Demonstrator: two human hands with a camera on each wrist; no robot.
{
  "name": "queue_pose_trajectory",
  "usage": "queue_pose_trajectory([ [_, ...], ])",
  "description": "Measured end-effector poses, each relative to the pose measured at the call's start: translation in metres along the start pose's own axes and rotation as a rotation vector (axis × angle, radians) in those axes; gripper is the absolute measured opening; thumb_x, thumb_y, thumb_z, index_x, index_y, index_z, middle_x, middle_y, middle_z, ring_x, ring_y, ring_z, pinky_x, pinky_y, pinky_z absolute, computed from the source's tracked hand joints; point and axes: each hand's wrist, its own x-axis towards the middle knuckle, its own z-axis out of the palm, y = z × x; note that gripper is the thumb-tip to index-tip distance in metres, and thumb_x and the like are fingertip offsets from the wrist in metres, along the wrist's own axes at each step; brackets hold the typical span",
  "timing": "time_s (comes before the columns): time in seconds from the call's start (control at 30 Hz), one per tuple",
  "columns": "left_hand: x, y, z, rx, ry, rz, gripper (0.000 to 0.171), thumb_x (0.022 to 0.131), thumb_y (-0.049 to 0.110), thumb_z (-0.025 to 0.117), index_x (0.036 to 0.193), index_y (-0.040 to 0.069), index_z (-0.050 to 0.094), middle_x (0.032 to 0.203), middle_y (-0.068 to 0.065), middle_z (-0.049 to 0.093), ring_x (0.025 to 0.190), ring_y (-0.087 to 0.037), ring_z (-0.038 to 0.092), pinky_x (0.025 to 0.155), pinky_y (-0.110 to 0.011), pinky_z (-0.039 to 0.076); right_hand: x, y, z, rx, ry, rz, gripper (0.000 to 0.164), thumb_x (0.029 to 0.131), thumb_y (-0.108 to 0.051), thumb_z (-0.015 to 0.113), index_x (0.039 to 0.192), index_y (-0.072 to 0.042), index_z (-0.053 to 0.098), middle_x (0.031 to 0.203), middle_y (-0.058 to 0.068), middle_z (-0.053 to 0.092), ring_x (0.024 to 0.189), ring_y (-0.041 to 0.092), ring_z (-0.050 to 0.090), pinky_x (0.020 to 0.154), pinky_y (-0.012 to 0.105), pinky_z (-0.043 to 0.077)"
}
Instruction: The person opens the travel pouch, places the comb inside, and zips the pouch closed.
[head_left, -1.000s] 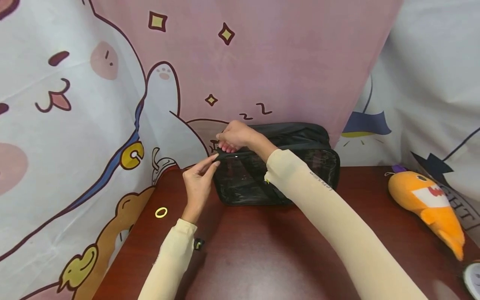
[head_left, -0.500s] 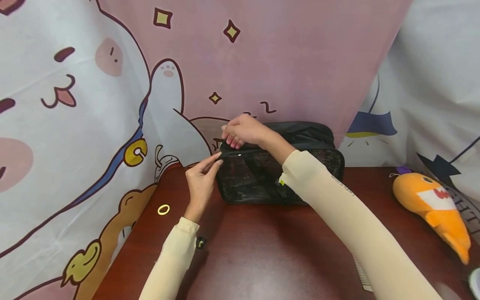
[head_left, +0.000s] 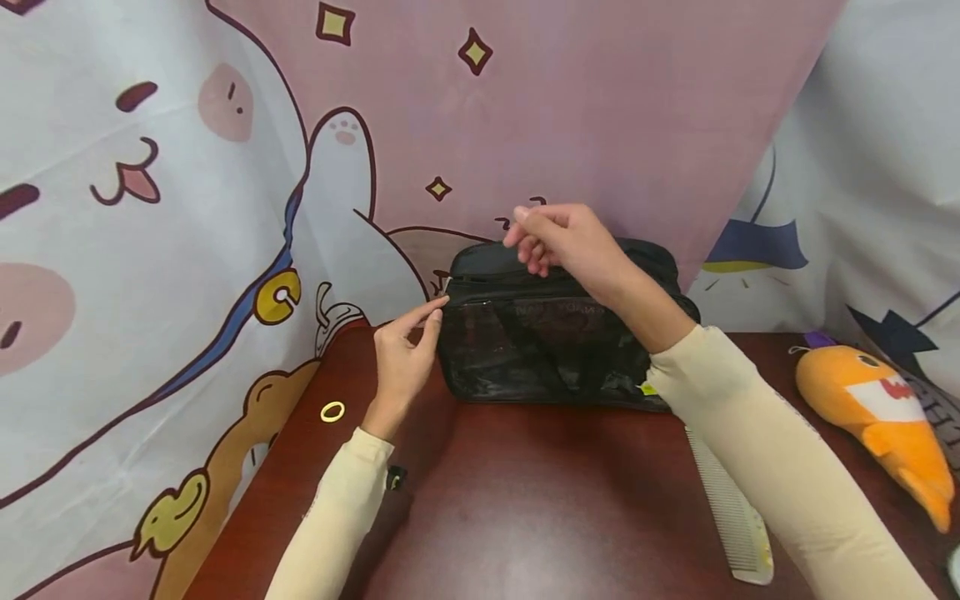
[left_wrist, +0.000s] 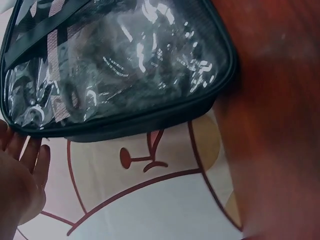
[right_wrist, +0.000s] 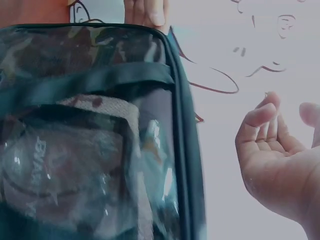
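Observation:
A black bag (head_left: 510,358) with a clear plastic front stands against the back wall. Its see-through panel (left_wrist: 135,65) fills much of the left wrist view, with dark straps across it. At the bag's upper left corner my left hand (head_left: 401,358) pinches the edge between thumb and fingers. My right hand (head_left: 573,246) is raised above the bag's top, apart from it, its fingers loosely curled around nothing. Against the pale wall in the right wrist view, the right hand (right_wrist: 275,155) appears beside the bag's dark piping (right_wrist: 187,165).
A yellow ring (head_left: 332,412) lies on the dark red table (head_left: 510,508) at left. A pale comb (head_left: 731,512) lies partly under the right forearm. An orange plush toy (head_left: 877,425) lies at the right, and a printed cloth wall (head_left: 637,108) rises behind the bag.
My right hand has lifted off the bag's top left corner and moved right and up. The left hand stays at the corner. The comb has come into view from behind the right sleeve.

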Motion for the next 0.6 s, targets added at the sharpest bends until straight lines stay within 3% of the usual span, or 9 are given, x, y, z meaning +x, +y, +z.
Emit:
queue_pose_trajectory([
  [0.1,0.011,0.002,-0.003,0.002,-0.037,0.013,0.022,0.106,0.023,0.067,0.121,0.019,0.082,0.113,-0.003,0.082,0.093,-0.018,0.08,0.059,-0.011,0.048,-0.019,0.0,-0.016,0.079,0.051,-0.037,0.047,0.11,-0.04,0.057,0.102,0.003,0.074,0.078,0.004,0.065,0.068,0.019,0.057,0.06,0.028,0.049],
  [0.23,0.034,0.006,-0.004,-0.008,-0.115,0.016,0.022,0.106,0.029,0.066,0.12,0.02,0.082,0.107,-0.001,0.083,0.09,-0.015,0.08,0.067,-0.011,0.052,-0.043,0.007,-0.033,0.18,0.121,-0.074,0.045,0.109,-0.039,0.059,0.097,0.001,0.075,0.074,0.002,0.064,0.065,0.017,0.055,0.058,0.028,0.048],
  [0.33,0.054,0.009,-0.003,-0.015,-0.209,0.005,0.022,0.105,0.034,0.068,0.116,0.022,0.083,0.096,0.0,0.082,0.075,-0.013,0.073,0.067,-0.017,0.051,-0.062,0.014,-0.041,0.272,0.226,-0.112,0.042,0.109,-0.036,0.059,0.094,0.001,0.074,0.07,0.002,0.063,0.062,0.016,0.053,0.056,0.028,0.046],
  [0.47,0.08,0.016,0.002,0.002,-0.357,-0.025,0.022,0.103,0.039,0.07,0.115,0.025,0.082,0.094,0.003,0.08,0.073,-0.009,0.067,0.064,-0.023,0.051,-0.086,0.025,-0.048,0.377,0.386,-0.132,0.037,0.11,-0.034,0.059,0.096,-0.002,0.071,0.069,0.001,0.061,0.06,0.015,0.052,0.054,0.027,0.043],
  [0.6,0.1,0.023,0.012,0.074,-0.51,-0.023,0.018,0.102,0.037,0.072,0.112,0.026,0.083,0.096,0.007,0.08,0.073,-0.009,0.066,0.065,-0.029,0.05,-0.109,0.036,-0.055,0.403,0.482,-0.1,0.032,0.11,-0.031,0.058,0.097,-0.004,0.069,0.071,0.001,0.061,0.062,0.015,0.052,0.055,0.026,0.043],
])
